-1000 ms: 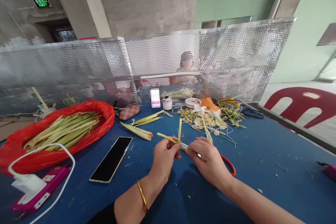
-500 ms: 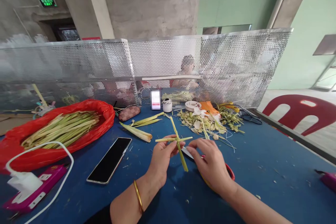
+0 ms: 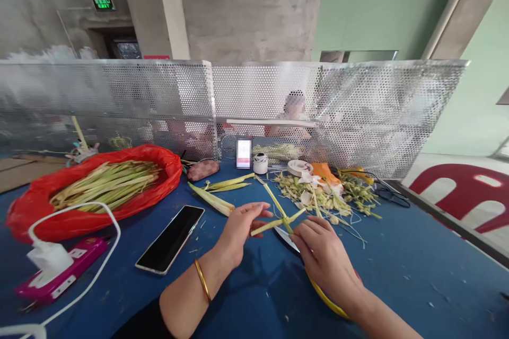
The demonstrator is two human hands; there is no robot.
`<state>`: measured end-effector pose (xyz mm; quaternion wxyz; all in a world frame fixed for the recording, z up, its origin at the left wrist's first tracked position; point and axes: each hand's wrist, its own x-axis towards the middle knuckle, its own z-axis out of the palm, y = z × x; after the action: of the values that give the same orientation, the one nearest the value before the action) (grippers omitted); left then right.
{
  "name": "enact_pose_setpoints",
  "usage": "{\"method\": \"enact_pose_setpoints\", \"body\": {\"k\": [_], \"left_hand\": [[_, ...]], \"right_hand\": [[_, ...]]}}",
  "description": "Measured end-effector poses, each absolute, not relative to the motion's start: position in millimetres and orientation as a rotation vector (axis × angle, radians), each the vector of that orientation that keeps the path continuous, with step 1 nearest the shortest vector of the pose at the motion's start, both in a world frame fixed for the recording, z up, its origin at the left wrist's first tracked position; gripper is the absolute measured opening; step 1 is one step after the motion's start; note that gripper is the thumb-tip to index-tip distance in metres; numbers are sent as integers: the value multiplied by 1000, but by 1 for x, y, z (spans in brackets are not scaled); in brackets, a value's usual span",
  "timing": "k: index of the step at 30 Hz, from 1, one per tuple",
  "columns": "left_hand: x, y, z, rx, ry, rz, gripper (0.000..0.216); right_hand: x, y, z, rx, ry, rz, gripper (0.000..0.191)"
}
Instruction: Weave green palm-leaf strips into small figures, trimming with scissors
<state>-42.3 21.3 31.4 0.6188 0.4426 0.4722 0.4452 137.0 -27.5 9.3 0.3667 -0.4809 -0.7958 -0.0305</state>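
A cross of folded green leaf strips (image 3: 285, 219) is held above the table, pinched at its near side by the fingers of my right hand (image 3: 324, 251). My left hand (image 3: 240, 228) is open beside the cross, its fingers apart and close to the left arm of the cross; whether they touch it I cannot tell. Under my right hand lies a pair of scissors (image 3: 287, 239), with a blade and part of the yellow handle showing. Pale leaf pieces (image 3: 212, 198) lie just beyond my left hand.
A red plastic bag (image 3: 24, 214) with long leaf strips lies left, near a black phone (image 3: 170, 238) and a purple power strip (image 3: 67, 270). Plant scraps (image 3: 330, 198), a tape roll (image 3: 299, 168) and a lit phone (image 3: 244, 153) are before a perforated metal screen (image 3: 254, 90). A person sits behind it.
The cross has passed from my left hand to my right and turned. My left fingers have opened away from its middle. The view has shifted a little left.
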Motion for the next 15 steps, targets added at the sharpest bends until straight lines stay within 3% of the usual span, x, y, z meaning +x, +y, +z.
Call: {"method": "enact_pose_setpoints", "body": {"k": [9,15], "left_hand": [[-33,13,22,1407,1049,991,25],[-36,11,25,1237,862,717,48]], "right_hand": [[141,-22,-3,-1209,-2189,-428,25],[144,-20,-4,-1103,-2313,-481,31]]}}
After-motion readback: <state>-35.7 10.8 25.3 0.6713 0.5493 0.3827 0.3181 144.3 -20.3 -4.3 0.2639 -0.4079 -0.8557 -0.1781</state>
